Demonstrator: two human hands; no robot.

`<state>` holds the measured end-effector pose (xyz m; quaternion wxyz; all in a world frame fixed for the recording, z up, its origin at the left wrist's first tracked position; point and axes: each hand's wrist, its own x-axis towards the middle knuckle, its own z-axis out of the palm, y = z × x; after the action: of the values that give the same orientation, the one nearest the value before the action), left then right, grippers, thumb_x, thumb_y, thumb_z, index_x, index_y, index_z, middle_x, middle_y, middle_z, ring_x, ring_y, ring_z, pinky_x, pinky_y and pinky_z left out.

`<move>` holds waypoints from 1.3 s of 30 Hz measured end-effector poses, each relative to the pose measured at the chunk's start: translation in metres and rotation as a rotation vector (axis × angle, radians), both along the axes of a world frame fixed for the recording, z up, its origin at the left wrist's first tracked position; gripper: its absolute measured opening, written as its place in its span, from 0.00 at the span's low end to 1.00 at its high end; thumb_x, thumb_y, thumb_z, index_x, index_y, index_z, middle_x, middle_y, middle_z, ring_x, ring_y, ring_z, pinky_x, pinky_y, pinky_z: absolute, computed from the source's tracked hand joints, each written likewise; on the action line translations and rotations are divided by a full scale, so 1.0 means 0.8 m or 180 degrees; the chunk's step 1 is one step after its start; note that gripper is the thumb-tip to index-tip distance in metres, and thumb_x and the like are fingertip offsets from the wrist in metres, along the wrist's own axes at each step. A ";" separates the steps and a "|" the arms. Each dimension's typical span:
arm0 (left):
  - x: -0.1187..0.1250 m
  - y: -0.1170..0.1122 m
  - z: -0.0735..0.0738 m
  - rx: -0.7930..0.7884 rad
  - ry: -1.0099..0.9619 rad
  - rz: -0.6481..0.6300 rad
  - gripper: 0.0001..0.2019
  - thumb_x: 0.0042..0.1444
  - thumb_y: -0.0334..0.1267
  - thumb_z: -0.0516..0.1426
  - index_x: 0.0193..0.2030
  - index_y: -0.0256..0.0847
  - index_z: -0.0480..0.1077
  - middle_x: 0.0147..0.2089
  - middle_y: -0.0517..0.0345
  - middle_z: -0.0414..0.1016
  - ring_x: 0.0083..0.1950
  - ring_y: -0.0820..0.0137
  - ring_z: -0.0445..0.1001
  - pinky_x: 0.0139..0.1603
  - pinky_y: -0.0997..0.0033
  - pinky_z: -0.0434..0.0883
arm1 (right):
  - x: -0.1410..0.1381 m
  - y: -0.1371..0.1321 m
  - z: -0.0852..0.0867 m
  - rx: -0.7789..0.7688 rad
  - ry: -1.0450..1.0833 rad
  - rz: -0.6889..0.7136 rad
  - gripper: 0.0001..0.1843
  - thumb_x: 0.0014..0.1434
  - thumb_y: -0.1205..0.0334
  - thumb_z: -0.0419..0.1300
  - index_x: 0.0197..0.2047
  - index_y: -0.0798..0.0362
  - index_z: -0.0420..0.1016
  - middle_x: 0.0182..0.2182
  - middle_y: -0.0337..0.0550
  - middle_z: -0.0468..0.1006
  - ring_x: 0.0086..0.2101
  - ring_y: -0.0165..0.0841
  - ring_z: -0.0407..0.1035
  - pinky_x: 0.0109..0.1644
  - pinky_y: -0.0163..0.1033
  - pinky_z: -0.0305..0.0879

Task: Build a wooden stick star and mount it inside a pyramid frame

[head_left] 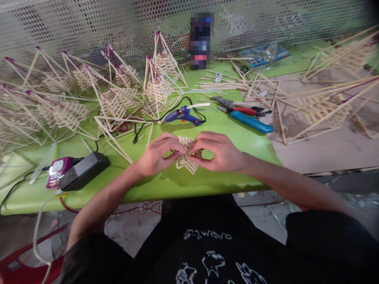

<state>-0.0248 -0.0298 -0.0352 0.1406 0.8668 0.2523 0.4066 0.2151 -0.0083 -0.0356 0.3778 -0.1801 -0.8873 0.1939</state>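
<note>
A small lattice of stacked wooden sticks point(188, 166) lies low over the green table in front of me. From its left side my left hand point(161, 153) pinches it, thumb and fingers together near the middle. My right hand point(217, 151) does the same from the right, its fingertips almost meeting the left ones. Whether a separate small piece sits between the fingertips is too small to tell. Just beyond the hands rests a blue glue gun point(183, 115) with a white glue stick in its back.
Stick pyramids with purple tips point(158, 83) crowd the left and back. Pliers with red handles point(244, 109) and a blue-handled cutter point(251, 121) lie to the right. A power adapter point(85, 171) sits at front left; larger stick frames point(322, 110) stand on the wooden board.
</note>
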 end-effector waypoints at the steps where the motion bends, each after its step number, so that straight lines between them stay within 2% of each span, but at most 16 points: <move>1: 0.001 -0.001 0.000 0.0020 -0.0007 0.0007 0.08 0.60 0.27 0.64 0.44 0.41 0.74 0.39 0.56 0.81 0.45 0.67 0.78 0.47 0.66 0.77 | -0.001 -0.003 0.000 0.0040 0.0001 -0.0045 0.05 0.62 0.61 0.66 0.40 0.53 0.75 0.34 0.42 0.77 0.32 0.31 0.72 0.38 0.38 0.71; 4: 0.004 -0.003 -0.001 0.0054 -0.0022 -0.0003 0.09 0.59 0.26 0.64 0.45 0.40 0.74 0.39 0.56 0.81 0.45 0.67 0.78 0.46 0.66 0.78 | -0.004 -0.010 0.000 0.0160 -0.0029 -0.0166 0.05 0.61 0.63 0.65 0.40 0.53 0.75 0.35 0.44 0.78 0.33 0.32 0.73 0.38 0.38 0.72; 9: 0.008 -0.003 -0.004 0.0076 -0.0164 0.0082 0.10 0.59 0.28 0.65 0.45 0.41 0.73 0.40 0.56 0.81 0.46 0.67 0.77 0.48 0.63 0.78 | -0.006 -0.016 0.003 -0.0183 0.0075 -0.0209 0.02 0.60 0.68 0.63 0.39 0.55 0.76 0.35 0.44 0.77 0.32 0.30 0.73 0.35 0.36 0.71; 11: 0.009 -0.003 -0.004 0.0049 -0.0217 0.0105 0.11 0.59 0.31 0.66 0.47 0.42 0.73 0.42 0.56 0.81 0.47 0.67 0.78 0.50 0.62 0.78 | -0.006 -0.016 0.002 -0.0170 0.0145 -0.0197 0.02 0.60 0.68 0.63 0.39 0.55 0.76 0.35 0.44 0.76 0.31 0.29 0.72 0.33 0.35 0.70; 15: 0.009 -0.002 -0.004 -0.0359 -0.0116 0.0298 0.17 0.59 0.37 0.67 0.53 0.41 0.72 0.50 0.50 0.79 0.53 0.65 0.78 0.55 0.59 0.77 | -0.005 -0.013 0.002 0.0020 0.0127 -0.0224 0.03 0.61 0.68 0.62 0.39 0.54 0.75 0.35 0.43 0.77 0.29 0.28 0.71 0.30 0.34 0.69; 20: 0.004 0.002 -0.004 -0.0921 0.0148 0.0371 0.24 0.60 0.41 0.66 0.62 0.43 0.69 0.62 0.45 0.74 0.63 0.59 0.74 0.64 0.49 0.73 | -0.002 -0.010 0.004 0.0208 0.0200 -0.0276 0.03 0.61 0.69 0.61 0.39 0.53 0.74 0.35 0.43 0.77 0.28 0.27 0.70 0.29 0.34 0.68; 23: 0.003 0.004 -0.008 -0.1213 0.0129 0.0397 0.19 0.61 0.42 0.65 0.58 0.43 0.72 0.64 0.45 0.73 0.65 0.56 0.73 0.65 0.46 0.72 | -0.001 -0.007 0.003 0.0232 0.0244 -0.0328 0.03 0.62 0.69 0.60 0.39 0.52 0.74 0.35 0.41 0.77 0.27 0.26 0.70 0.29 0.33 0.68; 28: 0.006 0.003 -0.021 -0.1950 -0.0401 0.0142 0.15 0.61 0.41 0.64 0.54 0.42 0.72 0.65 0.43 0.72 0.65 0.57 0.74 0.59 0.55 0.77 | 0.001 -0.006 -0.002 0.0295 0.0266 -0.0331 0.03 0.61 0.69 0.61 0.39 0.53 0.74 0.35 0.41 0.77 0.26 0.25 0.69 0.29 0.33 0.67; 33: 0.010 0.001 -0.024 -0.2175 -0.0757 0.0185 0.13 0.58 0.39 0.67 0.46 0.40 0.73 0.62 0.42 0.76 0.64 0.57 0.76 0.61 0.56 0.77 | 0.000 -0.005 -0.003 0.0323 0.0329 -0.0345 0.04 0.61 0.69 0.60 0.40 0.51 0.73 0.34 0.40 0.78 0.27 0.26 0.69 0.28 0.32 0.66; 39: 0.010 0.000 -0.021 -0.2254 -0.0883 0.0165 0.12 0.57 0.38 0.68 0.45 0.38 0.73 0.61 0.41 0.77 0.63 0.58 0.77 0.64 0.55 0.76 | 0.003 -0.003 -0.001 0.0367 0.0185 -0.0313 0.04 0.63 0.68 0.59 0.41 0.51 0.72 0.36 0.41 0.78 0.30 0.29 0.72 0.31 0.35 0.68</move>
<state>-0.0170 -0.0296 -0.0517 0.4539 0.6946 0.3776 0.4111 0.2175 -0.0103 -0.0363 0.4222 -0.1957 -0.8757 0.1288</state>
